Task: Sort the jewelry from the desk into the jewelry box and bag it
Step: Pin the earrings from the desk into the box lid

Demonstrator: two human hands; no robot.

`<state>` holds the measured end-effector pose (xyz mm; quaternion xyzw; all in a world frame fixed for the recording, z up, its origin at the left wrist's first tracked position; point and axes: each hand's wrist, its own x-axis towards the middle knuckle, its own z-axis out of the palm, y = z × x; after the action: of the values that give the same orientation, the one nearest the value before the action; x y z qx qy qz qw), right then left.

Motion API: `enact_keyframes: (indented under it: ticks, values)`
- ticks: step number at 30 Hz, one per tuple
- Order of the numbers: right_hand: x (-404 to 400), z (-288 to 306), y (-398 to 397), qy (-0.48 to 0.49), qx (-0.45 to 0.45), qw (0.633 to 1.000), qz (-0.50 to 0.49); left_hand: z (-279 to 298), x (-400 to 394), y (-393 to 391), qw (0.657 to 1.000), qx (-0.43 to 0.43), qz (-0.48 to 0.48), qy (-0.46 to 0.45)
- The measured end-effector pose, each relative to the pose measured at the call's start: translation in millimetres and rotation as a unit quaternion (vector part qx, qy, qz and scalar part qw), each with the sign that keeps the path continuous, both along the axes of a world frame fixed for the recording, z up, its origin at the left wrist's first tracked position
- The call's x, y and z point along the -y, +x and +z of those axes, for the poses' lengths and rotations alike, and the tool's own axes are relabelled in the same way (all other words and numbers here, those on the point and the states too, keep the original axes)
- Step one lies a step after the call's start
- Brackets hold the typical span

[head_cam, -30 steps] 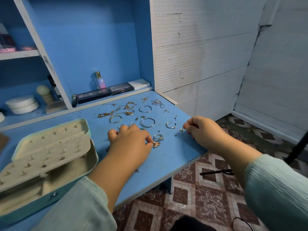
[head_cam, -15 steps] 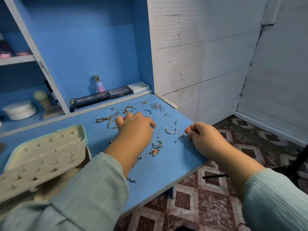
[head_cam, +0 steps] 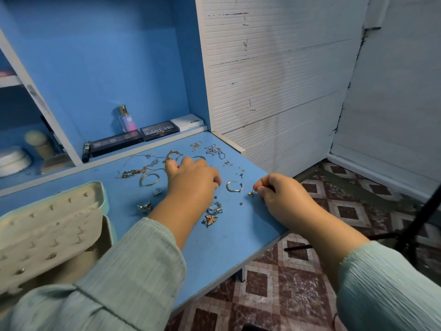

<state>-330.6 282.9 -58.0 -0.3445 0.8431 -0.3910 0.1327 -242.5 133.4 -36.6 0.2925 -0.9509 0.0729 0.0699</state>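
Gold earring (head_cam: 250, 194) dangling from right hand (head_cam: 280, 194)

A blue laminate table (head_cam: 224, 256) fills the lower left, with blue shelving (head_cam: 100, 68) behind it from 10 to 12 o'clock. A ribbed white panel wall (head_cam: 274, 80) stands at 1 o'clock. Brown diamond-patterned floor tiles (head_cam: 298, 295) spread from 3 to 6 o'clock.

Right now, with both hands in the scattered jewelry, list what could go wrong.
1. The right hand pinches a small earring close to the desk edge; if it slips, it may fall to the patterned floor.
2. The left hand covers several pieces and could drag the tangled gold chain along.
3. The left sleeve might sweep the butterfly piece off.
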Motion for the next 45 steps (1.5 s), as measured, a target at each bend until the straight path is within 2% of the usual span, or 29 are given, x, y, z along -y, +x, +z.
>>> enact_keyframes:
  ticks: [13,20,32,41,45]
  values:
    - [-0.7,-0.4,2.2,-0.018,-0.006,1.0,-0.004,1.1,-3.4,7.9,0.999,-0.029,0.014,0.015]
    - [-2.5,15.2,11.3,0.006,-0.02,1.0,0.021,15.0,-17.4,25.7,0.999,-0.027,0.002,0.02]
    - [26.6,43.0,90.6,-0.047,-0.024,0.989,0.138,35.6,-23.4,115.9,0.997,-0.068,0.044,-0.007]
    - [54.6,40.3,152.6,-0.091,0.061,0.963,0.246,48.8,-5.2,186.0,0.987,-0.116,0.1,0.037]
    - [65.7,36.6,164.4,-0.09,0.037,0.96,0.264,50.0,6.8,209.6,0.981,-0.133,0.13,0.046]
